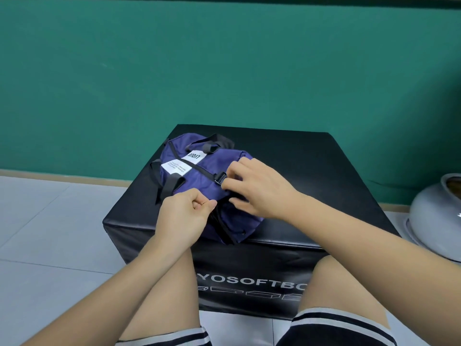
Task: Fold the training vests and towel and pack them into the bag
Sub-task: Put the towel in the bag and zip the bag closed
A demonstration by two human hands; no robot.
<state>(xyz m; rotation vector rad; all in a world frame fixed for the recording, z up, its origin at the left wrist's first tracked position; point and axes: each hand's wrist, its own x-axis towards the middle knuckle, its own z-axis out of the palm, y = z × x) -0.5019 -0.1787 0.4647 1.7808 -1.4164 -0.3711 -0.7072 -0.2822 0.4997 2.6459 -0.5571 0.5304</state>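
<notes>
Purple bag point(199, 179) lies on top of a black padded box point(311, 171), straight ahead of a seated person, in the head camera's view. Its long axis runs away from the person, with the far end angled slightly left. The black handles point(212, 143) sit at that far end and the near end is under both hands.

The left hand point(187, 213) is at the near-left edge, thumb and forefinger pinched shut on something small that cannot be made out, perhaps a zip pull. The right hand point(262, 191) reaches in from the right, fingers curled onto the fabric just beside a black buckle point(220, 177), gripping it. Both hands are about equally near.

The bag's opening is hidden by the hands. No vests or towel show, so they are probably inside already.
</notes>
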